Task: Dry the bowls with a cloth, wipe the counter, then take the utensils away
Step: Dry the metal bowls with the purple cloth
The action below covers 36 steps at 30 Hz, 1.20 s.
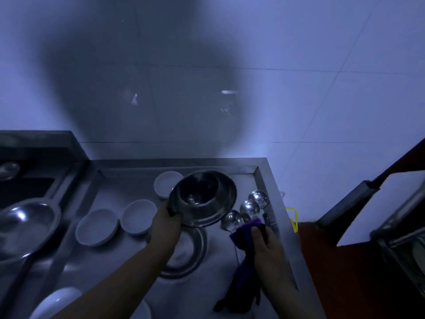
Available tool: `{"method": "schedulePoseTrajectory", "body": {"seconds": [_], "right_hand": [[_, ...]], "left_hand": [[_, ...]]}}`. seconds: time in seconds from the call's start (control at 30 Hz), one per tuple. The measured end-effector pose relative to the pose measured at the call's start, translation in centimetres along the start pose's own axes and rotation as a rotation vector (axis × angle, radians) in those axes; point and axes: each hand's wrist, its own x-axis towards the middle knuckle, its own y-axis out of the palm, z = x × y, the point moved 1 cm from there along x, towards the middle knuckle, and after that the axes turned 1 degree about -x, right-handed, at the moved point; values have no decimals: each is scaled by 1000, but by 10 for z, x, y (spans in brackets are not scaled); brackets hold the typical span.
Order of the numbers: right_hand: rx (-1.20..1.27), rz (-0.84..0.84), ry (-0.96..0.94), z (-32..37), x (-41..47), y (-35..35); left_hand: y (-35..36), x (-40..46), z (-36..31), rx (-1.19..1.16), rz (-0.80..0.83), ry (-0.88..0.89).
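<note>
Bare counter (128,268) strip open between the white bowls (97,227) and the steel plate (184,254). Right edge crowded: three ladles (249,209) side by side against the raised rim (273,194). Large strainer (25,224) blocks the left side.

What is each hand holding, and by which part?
The left hand grips the steel bowl by its near rim. The right hand clutches the purple cloth near its top end.
</note>
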Motion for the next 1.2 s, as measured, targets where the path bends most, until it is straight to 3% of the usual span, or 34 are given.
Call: {"method": "schedulePoseTrajectory", "body": {"seconds": [0.1,0.53,0.63,0.7,0.8,0.87,0.93,1.0,1.2], "right_hand": [[8,-76,-7,8,-21,5],[109,-391,-46,29,-132,19],[96,-458,-185,43,-157,29],[59,-468,-390,55,-172,38],[-87,-396,-783,78,-185,50],[-345,-314,-946,89,-185,60],[-785,-252,-1002,92,-182,75],[-1048,-177,-979,90,-187,89],[-930,-35,-1006,80,-216,115]], "left_hand": [[-25,-24,0,83,26,186],[-114,-122,-22,-125,174,357],[-129,-135,-23,-178,184,344],[-137,-142,-26,-214,196,309],[-147,-152,-34,-307,200,290],[-152,-158,-39,-434,220,244],[-156,-165,-43,-514,247,200],[-162,-170,-44,-536,243,167],[-181,-169,-45,-443,247,133]]}}
